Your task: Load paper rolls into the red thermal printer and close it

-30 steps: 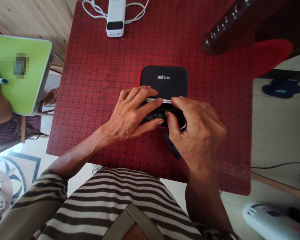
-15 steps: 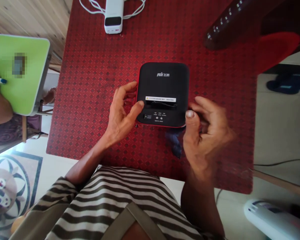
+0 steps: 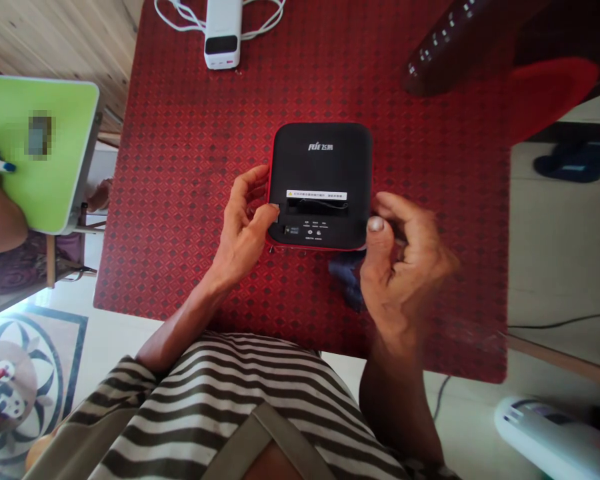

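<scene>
A black receipt printer (image 3: 321,167) with red sides and a paper slot lies flat on the patterned red table cover (image 3: 190,133). Around its left side my left hand (image 3: 245,227) is closed, thumb at the edge by a small greyish patch and fingers down along the side. At the opposite edge my right hand (image 3: 405,257) has its thumb by the lower right part of the printer and its fingers bent; how firmly it touches is hard to see. A dark blue item (image 3: 346,277), partly hidden, lies between the printer and my right wrist.
A white power bank (image 3: 223,37) with a white cable lies at the back. At the back right stands a dark bottle-like object (image 3: 437,57), near a red seat (image 3: 553,97). Another person's arm (image 3: 3,213) rests at a green side table (image 3: 10,180) on the left.
My left thumb has slid outward from the printer's top to its left edge, showing a greyish patch. The view has shifted slightly; the printer and my right hand look nearly unmoved.
</scene>
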`<action>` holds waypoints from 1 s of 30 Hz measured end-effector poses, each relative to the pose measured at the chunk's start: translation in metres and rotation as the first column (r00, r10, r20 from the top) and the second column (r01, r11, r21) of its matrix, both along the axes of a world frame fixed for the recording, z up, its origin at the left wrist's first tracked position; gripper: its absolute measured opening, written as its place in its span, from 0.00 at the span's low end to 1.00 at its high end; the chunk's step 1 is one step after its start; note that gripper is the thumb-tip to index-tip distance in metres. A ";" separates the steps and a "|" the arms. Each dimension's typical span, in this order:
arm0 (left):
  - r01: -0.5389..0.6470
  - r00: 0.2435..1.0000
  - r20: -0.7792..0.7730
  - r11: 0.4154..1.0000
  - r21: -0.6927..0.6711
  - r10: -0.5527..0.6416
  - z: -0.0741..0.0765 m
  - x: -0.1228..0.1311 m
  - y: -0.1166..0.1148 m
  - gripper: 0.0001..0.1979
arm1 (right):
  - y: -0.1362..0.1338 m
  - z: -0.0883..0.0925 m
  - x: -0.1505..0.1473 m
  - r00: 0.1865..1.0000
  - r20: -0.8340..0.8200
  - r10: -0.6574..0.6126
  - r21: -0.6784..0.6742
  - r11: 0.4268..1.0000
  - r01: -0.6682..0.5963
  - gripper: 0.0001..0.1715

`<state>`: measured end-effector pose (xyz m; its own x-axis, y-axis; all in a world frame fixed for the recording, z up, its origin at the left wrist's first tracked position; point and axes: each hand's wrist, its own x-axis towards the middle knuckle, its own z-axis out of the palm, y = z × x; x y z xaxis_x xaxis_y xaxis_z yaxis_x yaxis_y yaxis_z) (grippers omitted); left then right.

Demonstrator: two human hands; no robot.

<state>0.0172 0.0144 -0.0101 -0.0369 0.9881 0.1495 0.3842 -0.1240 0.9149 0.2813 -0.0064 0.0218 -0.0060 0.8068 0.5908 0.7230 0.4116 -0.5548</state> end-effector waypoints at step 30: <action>0.080 0.882 0.466 0.997 0.006 -0.074 -0.016 -0.002 0.007 0.35 | 0.007 0.014 0.012 0.997 -0.070 0.017 -0.078 0.997 -0.022 0.21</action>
